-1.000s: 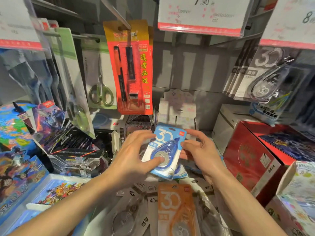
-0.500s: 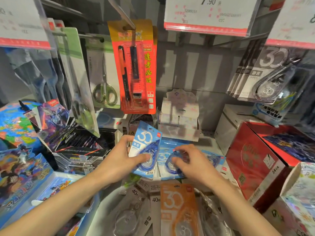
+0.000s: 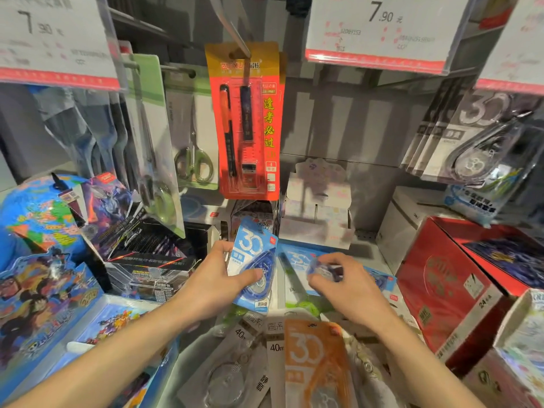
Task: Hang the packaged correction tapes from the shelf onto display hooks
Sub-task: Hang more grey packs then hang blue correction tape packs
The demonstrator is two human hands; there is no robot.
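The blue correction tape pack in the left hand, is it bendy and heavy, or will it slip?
The blue correction tape pack looks like thin card with a plastic bubble, so probably light and slightly bendy. The left hand holds it with the thumb alone across the front. The glossy bubble might be a bit slippery.

Scissors pack [image 3: 192,136] hangs left of pen set [image 3: 245,122].

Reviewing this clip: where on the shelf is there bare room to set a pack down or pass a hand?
Little. One bare strip lies between the pale display box and the white carton. The back wall under the price tag has nothing hanging. Packs crowd the shelf around the left hand and right hand.
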